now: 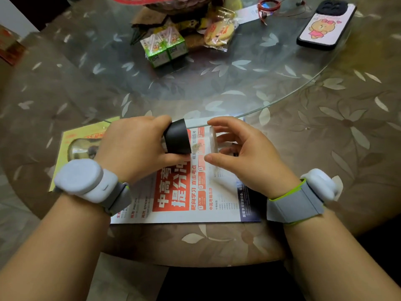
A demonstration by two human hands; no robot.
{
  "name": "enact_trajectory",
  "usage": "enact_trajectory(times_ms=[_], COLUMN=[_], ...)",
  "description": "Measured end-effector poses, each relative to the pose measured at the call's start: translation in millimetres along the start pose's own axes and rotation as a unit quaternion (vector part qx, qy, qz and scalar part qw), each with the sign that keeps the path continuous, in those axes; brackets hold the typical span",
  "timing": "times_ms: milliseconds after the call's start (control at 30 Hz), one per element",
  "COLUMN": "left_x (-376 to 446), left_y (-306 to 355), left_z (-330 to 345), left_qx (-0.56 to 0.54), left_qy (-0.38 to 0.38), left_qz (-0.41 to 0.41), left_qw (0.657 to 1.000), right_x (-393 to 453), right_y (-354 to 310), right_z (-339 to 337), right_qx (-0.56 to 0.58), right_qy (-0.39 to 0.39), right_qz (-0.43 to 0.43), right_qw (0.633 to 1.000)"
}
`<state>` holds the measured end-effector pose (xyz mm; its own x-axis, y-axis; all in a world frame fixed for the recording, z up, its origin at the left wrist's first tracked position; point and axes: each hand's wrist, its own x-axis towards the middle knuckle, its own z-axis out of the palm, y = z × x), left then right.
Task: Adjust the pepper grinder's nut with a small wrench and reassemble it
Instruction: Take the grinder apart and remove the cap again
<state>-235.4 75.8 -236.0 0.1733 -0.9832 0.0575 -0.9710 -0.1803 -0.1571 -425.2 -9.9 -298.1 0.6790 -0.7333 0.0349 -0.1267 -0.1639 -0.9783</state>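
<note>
Black grinder body (177, 136) gripped in left hand (134, 146), clear cap (213, 140) pinched in right hand (243, 153), above "提分" flyer (182, 192).

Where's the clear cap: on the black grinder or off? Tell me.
Off. The right hand holds the clear cap apart from the black grinder, gripped by the left hand.

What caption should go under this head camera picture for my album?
Left hand holds the grinder's black cap while right hand holds a clear lid over a flyer.
</note>
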Motion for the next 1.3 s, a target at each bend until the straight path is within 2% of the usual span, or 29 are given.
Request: enact_trajectory(times_ms=[167,300,367,500,667,900,1100,1167,1300], left_x=[-21.5,-31.4,-33.8,-35.5,-48.5,-52.6,-20.9,-9.7,6.7], left_y=[-7.0,-6.2,-4.3,1.1,-0.6,-1.8,-1.5,-2.1,0.5], left_z=[1.2,-0.4,-2.1,-1.2,7.3,15.9,14.9,10.5,4.4], left_qx=[-0.115,-0.253,-0.276,-0.175,-0.170,-0.119,-0.009,0.021,0.071], left_qy=[0.062,0.116,0.131,0.118,0.137,0.145,0.077,0.062,0.033], left_qz=[-0.063,-0.086,-0.085,-0.070,-0.052,-0.028,-0.017,0.002,0.035], left_qw=[0.989,0.957,0.948,0.975,0.975,0.982,0.997,0.998,0.996], right_x=[1.7,3.2,1.7,-4.9,-18.5,-27.0,-30.3,-31.1,-27.1], right_y=[-7.5,-15.4,-23.2,-31.2,-30.6,-32.6,-22.8,-20.2,-14.3], right_z=[0.8,8.3,17.2,29.6,42.0,47.3,43.5,41.0,29.9], right_qx=[-0.069,-0.073,-0.085,-0.204,-0.272,-0.290,-0.325,-0.305,-0.260], right_qy=[0.005,-0.027,-0.049,-0.069,-0.058,-0.068,-0.077,-0.057,0.040], right_qz=[-0.013,-0.021,-0.035,-0.074,-0.041,-0.029,-0.043,-0.043,-0.034], right_qw=[0.998,0.997,0.995,0.974,0.960,0.954,0.941,0.950,0.964])
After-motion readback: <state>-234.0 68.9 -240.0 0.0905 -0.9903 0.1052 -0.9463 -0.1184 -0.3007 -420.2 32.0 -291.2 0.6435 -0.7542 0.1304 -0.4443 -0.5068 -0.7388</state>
